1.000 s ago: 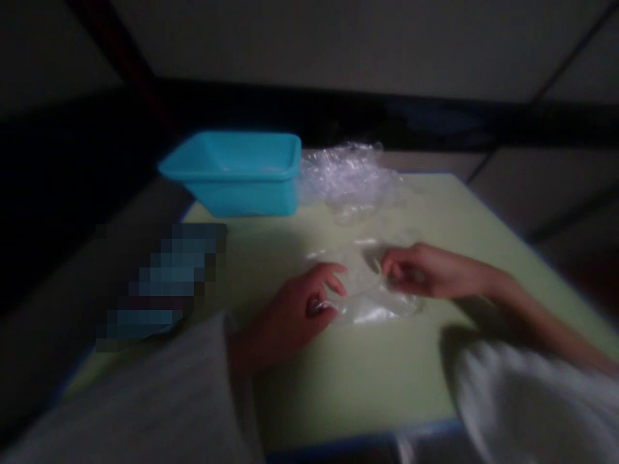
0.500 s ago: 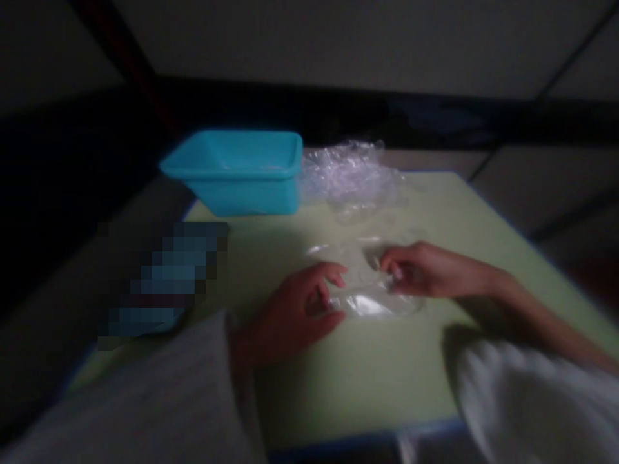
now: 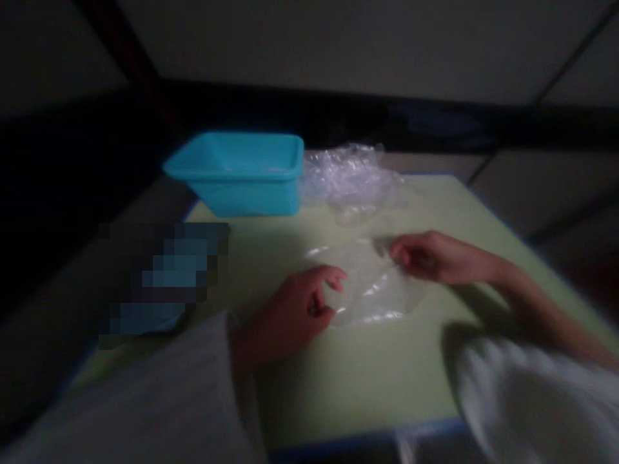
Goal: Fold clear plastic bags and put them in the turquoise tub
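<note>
A clear plastic bag (image 3: pixel 372 290) lies flat on the pale green table (image 3: pixel 367 380) in dim light. My left hand (image 3: pixel 294 309) pinches the bag's near left edge, fingers curled. My right hand (image 3: pixel 425 256) grips the bag's far right edge with closed fingers, raised a little off the table. The bag stretches between the two hands. Both forearms wear light sleeves.
A turquoise plastic tub (image 3: pixel 239 173) stands at the table's far left. Beside it, at the back middle, lies a heap of crumpled clear plastic bags (image 3: pixel 351 177). A blurred-out patch (image 3: pixel 162 277) sits off the left edge. Dark floor surrounds the table.
My right hand has lifted and moved slightly back, pulling the bag's far edge up and spreading it out. My left hand has barely moved.
</note>
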`<state>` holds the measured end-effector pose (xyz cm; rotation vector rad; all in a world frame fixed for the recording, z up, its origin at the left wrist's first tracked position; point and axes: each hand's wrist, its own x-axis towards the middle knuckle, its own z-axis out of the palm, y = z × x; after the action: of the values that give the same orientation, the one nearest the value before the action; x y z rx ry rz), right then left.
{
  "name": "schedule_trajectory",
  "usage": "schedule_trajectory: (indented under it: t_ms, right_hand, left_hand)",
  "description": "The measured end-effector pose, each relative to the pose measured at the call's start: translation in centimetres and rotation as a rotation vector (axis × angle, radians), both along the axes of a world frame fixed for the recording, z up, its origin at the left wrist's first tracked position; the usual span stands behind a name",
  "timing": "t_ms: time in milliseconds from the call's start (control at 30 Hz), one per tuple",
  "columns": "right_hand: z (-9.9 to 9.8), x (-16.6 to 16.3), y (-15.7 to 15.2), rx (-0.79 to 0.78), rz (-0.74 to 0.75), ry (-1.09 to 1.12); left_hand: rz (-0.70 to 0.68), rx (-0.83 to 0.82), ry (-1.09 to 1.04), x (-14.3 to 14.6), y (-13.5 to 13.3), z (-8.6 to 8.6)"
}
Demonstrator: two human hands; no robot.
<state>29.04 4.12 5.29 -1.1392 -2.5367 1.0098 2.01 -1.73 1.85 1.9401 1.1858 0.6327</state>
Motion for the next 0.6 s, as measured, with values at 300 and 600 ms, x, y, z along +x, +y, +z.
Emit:
schedule_trajectory:
  t_ms: [300, 600]
  right_hand:
    - [1.2, -0.2, -0.7, 0.186, -0.033, -0.059]
    - [2.1, -3.3, -3.9, 0.023, 0.283, 0.076]
  left_hand:
    - [-0.166, 0.455, 0.036, -0.7, -0.1, -0.2]
    - [-0.603, 0.518, 0.279, -0.5, -0.9, 0.0]
